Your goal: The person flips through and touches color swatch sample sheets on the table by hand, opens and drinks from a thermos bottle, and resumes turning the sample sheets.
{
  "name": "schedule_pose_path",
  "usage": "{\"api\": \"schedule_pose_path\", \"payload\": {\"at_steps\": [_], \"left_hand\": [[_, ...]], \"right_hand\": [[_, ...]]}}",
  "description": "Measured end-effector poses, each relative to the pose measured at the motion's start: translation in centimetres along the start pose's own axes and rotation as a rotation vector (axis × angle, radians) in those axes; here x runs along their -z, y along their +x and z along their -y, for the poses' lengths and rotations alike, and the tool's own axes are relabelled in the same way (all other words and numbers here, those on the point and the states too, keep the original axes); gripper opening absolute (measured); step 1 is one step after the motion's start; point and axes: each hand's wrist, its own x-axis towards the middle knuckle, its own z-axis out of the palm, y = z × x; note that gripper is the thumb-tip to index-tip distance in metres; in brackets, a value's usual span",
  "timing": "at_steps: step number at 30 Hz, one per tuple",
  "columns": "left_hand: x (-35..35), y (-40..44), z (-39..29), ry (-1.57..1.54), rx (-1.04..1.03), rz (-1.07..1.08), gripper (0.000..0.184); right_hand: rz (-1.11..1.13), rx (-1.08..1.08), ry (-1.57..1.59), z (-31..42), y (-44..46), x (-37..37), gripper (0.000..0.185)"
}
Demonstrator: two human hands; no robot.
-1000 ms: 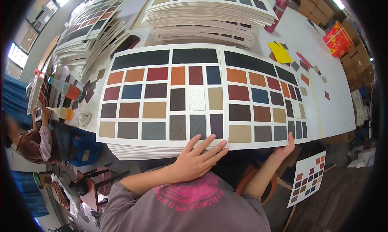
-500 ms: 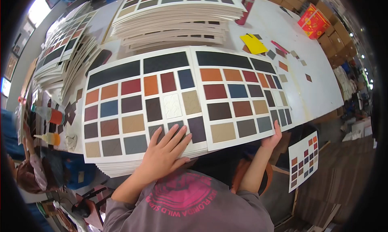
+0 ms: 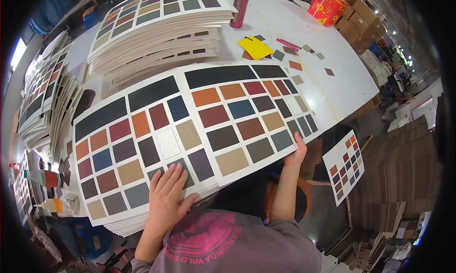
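Observation:
A stack of white sample boards with coloured swatches lies at the table's front edge; its top board carries rows of orange, red, blue, beige and grey patches under black strips. My left hand rests on that board's lower right part, fingers stretched out and lying flat over grey swatches. Another swatch board sits to its right and meets it at a seam. My right hand grips the lower right edge of this board, thumb on top and the other fingers hidden underneath.
A tall stack of boards stands behind, with another pile at left. A yellow card, loose swatches, a pink bottle and a red box are farther back. Glue bottles stand at left; a separate swatch sheet is at right.
The view has turned, so the table things sit farther left and the boards look more tilted. Both hands keep their places, the left on the board and the right on the edge.

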Motion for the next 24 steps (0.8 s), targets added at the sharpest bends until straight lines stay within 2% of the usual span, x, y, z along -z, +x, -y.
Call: {"api": "schedule_pose_path", "payload": {"at_steps": [5, 13, 24], "left_hand": [[-1.0, -0.4, -0.7, 0.145, 0.001, -0.058, 0.052], [-0.9, -0.4, -0.5, 0.139, -0.007, -0.074, 0.05], [-1.0, -0.6, -0.4, 0.161, -0.014, -0.109, 0.049]], "right_hand": [[0.031, -0.016, -0.002, 0.1, 0.2, 0.4, 0.03], [0.034, 0.034, -0.069, -0.2, 0.5, 1.2, 0.033], [0.088, -0.048, -0.047, 0.3, 0.6, 1.1, 0.036]]}}
